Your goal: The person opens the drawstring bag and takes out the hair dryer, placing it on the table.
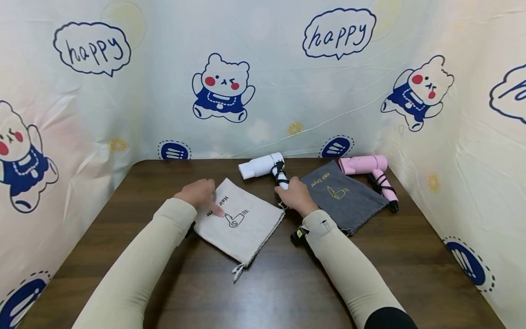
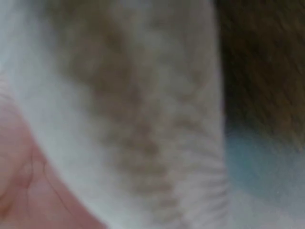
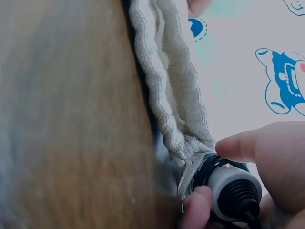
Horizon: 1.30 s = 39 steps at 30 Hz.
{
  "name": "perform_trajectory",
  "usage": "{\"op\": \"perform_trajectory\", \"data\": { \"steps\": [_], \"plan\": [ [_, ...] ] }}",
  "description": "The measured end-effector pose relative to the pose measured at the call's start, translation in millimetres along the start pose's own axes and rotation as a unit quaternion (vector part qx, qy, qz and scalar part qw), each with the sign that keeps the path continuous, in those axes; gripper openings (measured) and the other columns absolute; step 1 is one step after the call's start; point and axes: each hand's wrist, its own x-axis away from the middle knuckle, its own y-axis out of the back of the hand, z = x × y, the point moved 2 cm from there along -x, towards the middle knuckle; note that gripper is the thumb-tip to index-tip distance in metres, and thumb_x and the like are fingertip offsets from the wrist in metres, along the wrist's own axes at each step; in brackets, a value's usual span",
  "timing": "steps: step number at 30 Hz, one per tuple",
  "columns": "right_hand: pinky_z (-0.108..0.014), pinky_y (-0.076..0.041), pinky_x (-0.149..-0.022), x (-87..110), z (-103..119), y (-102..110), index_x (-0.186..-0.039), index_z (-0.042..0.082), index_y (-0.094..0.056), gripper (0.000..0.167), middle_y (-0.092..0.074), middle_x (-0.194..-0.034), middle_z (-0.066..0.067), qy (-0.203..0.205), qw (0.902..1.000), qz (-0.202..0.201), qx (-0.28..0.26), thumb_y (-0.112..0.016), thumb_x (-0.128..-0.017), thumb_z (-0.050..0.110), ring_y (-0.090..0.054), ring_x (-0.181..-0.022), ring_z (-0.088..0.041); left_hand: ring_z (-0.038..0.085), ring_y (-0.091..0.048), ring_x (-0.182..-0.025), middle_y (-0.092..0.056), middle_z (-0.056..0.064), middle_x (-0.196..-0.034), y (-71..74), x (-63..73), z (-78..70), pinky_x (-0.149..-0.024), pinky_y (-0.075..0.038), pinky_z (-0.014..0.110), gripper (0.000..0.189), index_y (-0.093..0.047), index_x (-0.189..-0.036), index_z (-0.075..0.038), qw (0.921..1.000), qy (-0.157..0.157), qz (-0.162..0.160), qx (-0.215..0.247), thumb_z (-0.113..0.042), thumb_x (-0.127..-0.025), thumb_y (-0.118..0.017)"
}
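A cream drawstring bag (image 1: 255,228), printed with a hair dryer picture, lies on the table before me. My left hand (image 1: 200,197) holds its left edge, thumb over the cloth; the other fingers are partly hidden. Just past the bag lies a white hair dryer (image 1: 260,166) with its black cord wound around the handle. My right hand (image 1: 297,196) grips the end of that handle. In the right wrist view, thumb and fingers surround the handle end (image 3: 238,195), right beside the corner of the bag's slightly parted mouth (image 3: 174,95). Blurred pale fabric fills most of the left wrist view.
On the right lies a grey drawstring bag (image 1: 341,196) lettered "Hair Dryer". A pink hair dryer (image 1: 363,164) with a wound black cord lies at the bag's far right side. Printed curtains (image 1: 279,91) hang behind and beside the brown table (image 1: 263,301).
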Motion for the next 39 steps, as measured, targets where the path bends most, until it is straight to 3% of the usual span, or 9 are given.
{"op": "perform_trajectory", "data": {
  "steps": [8, 15, 20, 27, 39],
  "plan": [
    [-0.036, -0.05, -0.066, 2.2, 0.9, 2.1, -0.124, 0.002, -0.056, 0.044, -0.063, -0.103, -0.015, 0.018, 0.9991, -0.038, -0.004, -0.061, -0.099, 0.038, -0.063, -0.08, -0.028, 0.027, -0.06, -0.096, -0.067, 0.015, -0.117, 1.1, 1.5, -6.4, -0.086, -0.053, 0.045, 0.089, -0.066, -0.127, -0.001, 0.9998, -0.012, -0.003, 0.017, -0.056, -0.063, -0.096],
    [-0.036, -0.047, -0.064, -0.4, -1.2, 1.9, -0.105, 0.006, -0.065, 0.033, -0.065, -0.092, -0.011, 0.046, 0.9963, -0.062, 0.039, -0.063, -0.096, 0.038, -0.061, -0.075, -0.026, 0.026, -0.06, -0.097, -0.068, 0.014, -0.119, 5.3, 6.5, -14.4, -0.086, -0.053, 0.045, 0.082, -0.069, -0.126, -0.003, 0.9998, -0.015, -0.002, 0.011, -0.052, -0.066, -0.096],
    [-0.037, -0.045, -0.058, 0.6, -2.2, 0.2, -0.098, 0.012, -0.065, 0.03, -0.065, -0.086, -0.007, 0.033, 0.995, -0.063, 0.07, -0.061, -0.096, 0.042, -0.06, -0.069, -0.026, 0.027, -0.059, -0.097, -0.068, 0.014, -0.119, 7.1, 7.3, -17.0, -0.085, -0.053, 0.045, 0.082, -0.07, -0.126, -0.003, 0.9999, -0.011, 0.002, 0.01, -0.052, -0.065, -0.096],
    [-0.039, -0.045, -0.058, 2.8, -1.4, -1.2, -0.104, 0.014, -0.064, 0.034, -0.065, -0.089, -0.005, 0.025, 0.9935, -0.059, 0.094, -0.063, -0.095, 0.046, -0.061, -0.071, -0.026, 0.027, -0.059, -0.098, -0.068, 0.014, -0.119, 5.9, 7.1, -18.4, -0.087, -0.054, 0.045, 0.082, -0.07, -0.125, -0.003, 1.0, 0.002, 0.002, 0.008, -0.051, -0.063, -0.097],
    [-0.038, -0.047, -0.061, 4.2, 0.3, -1.3, -0.107, 0.009, -0.064, 0.036, -0.063, -0.092, -0.008, 0.027, 0.9951, -0.053, 0.078, -0.064, -0.096, 0.043, -0.061, -0.075, -0.027, 0.029, -0.059, -0.101, -0.067, 0.016, -0.123, 6.0, 6.0, -23.8, -0.093, -0.053, 0.048, 0.082, -0.068, -0.126, -0.002, 0.9999, -0.002, 0.0, 0.017, -0.047, -0.065, -0.098]
  ]
}}
